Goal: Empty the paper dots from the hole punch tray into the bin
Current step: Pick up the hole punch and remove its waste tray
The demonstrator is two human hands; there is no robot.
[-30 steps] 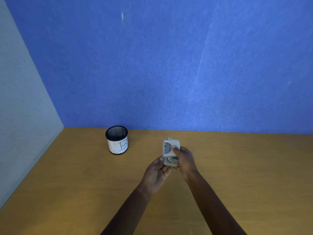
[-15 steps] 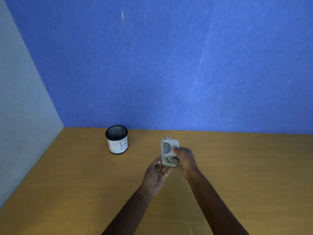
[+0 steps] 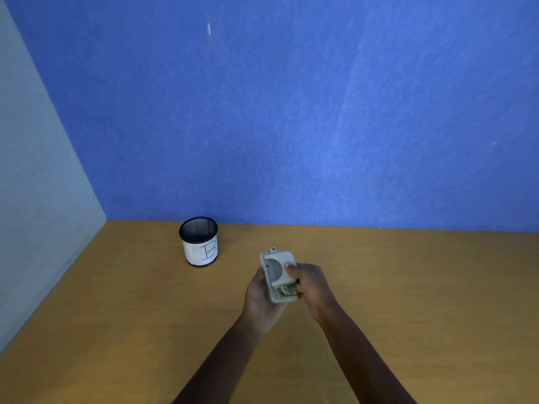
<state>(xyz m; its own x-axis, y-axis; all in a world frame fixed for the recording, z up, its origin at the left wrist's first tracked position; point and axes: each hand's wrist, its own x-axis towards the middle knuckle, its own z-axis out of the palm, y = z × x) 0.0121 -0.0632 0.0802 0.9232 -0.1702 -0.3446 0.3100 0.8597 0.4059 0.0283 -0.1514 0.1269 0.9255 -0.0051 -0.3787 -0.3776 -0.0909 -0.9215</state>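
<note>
A grey hole punch (image 3: 277, 272) is held above the middle of the wooden table, tilted on its side with its metal underside parts showing at the near end. My left hand (image 3: 259, 298) cups it from below and the left. My right hand (image 3: 310, 282) grips it from the right, thumb on its top. The bin (image 3: 199, 242), a small black mesh cup with a white label marked "B", stands to the left of the punch and farther back, near the wall. No paper dots are visible.
The wooden table (image 3: 408, 301) runs up to a blue wall (image 3: 291, 112) at the back and a grey panel (image 3: 38, 214) on the left.
Both hands have shifted the hole punch slightly toward the left and tilted it a little more; the bin has not moved.
</note>
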